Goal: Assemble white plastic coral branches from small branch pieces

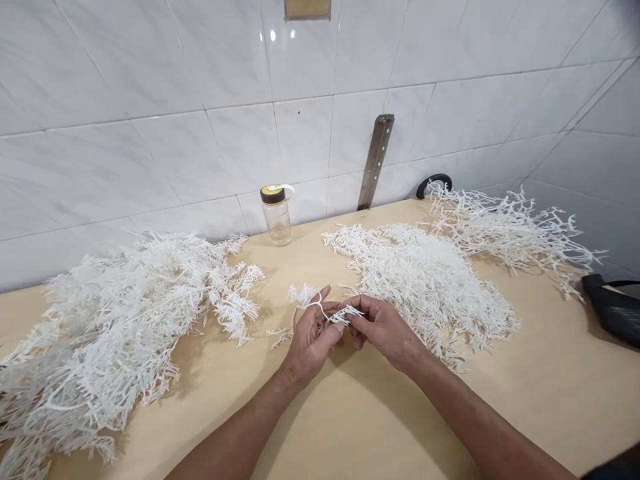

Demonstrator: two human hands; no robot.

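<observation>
Near the middle of the wooden table, my left hand [311, 339] is closed around a white branching plastic piece [303, 293], whose tips stick out above and beside the fingers. My right hand [383, 328] touches it from the right, with thumb and fingers pinched on a small feathery white sprig [346, 313]. A dense pile of white sprigs [425, 273] lies just beyond and right of my right hand. To the left spreads a larger heap of white branched pieces [130, 313].
A clear bottle [277, 219] with a dark and yellow lid stands by the tiled wall. A metal strip [375, 163] leans there. Bare white branches [515, 230] lie at the back right, near a black ring-shaped object [434, 180] and a black object [613, 307].
</observation>
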